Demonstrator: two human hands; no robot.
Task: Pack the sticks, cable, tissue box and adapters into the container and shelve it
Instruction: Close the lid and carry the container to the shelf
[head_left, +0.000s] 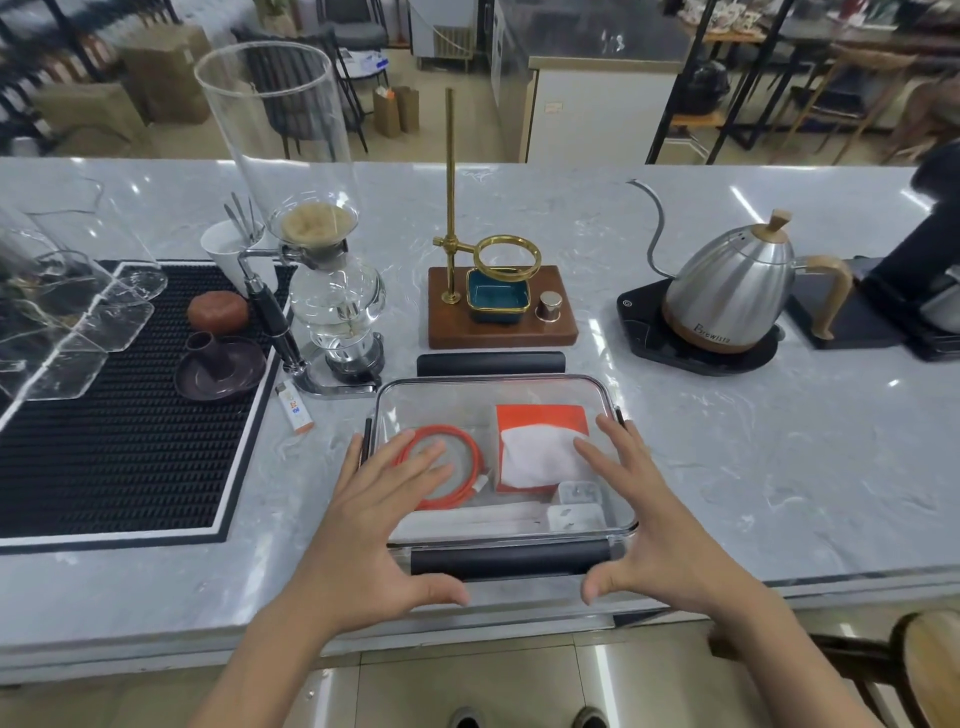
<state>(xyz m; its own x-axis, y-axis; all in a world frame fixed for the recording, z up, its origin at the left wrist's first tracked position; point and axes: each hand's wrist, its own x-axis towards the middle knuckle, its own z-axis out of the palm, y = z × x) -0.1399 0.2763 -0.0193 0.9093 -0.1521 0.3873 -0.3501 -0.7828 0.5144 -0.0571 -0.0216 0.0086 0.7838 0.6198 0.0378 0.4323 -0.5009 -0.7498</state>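
Container (519, 400) of clear plastic sits on the grey marble table (727, 467), close to the near edge, with a clear lid on top and black clips on its near and far sides. Both hands lie flat on the lid. On the container's left part is the left hand (379, 514), fingers (426, 457) straight and spread, thumb just in front of the near black clip. On the container's right part is the right hand (660, 525), its fingers also straight and spread, thumb by the same clip. Neither hand is gripping anything.

Inside the container, an orange cable (467, 447) lies in a loop on the left, partly under the left hand. On the right is an orange tissue box (540, 415) with a white tissue sticking out. Two white adapters (574, 506) sit in the near right corner. Pale sticks (498, 517) lie along the near wall, hard to see clearly.

Just behind the container stands a wooden stand with a brass ring (501, 306) and a small blue dish. Behind and left of the container is a glass siphon coffee maker (332, 291). A lighter (295, 408) lies just left of the container. A black ribbed mat (119, 415) lies further left. Behind and right of the container is a steel kettle (727, 291) on a black base.
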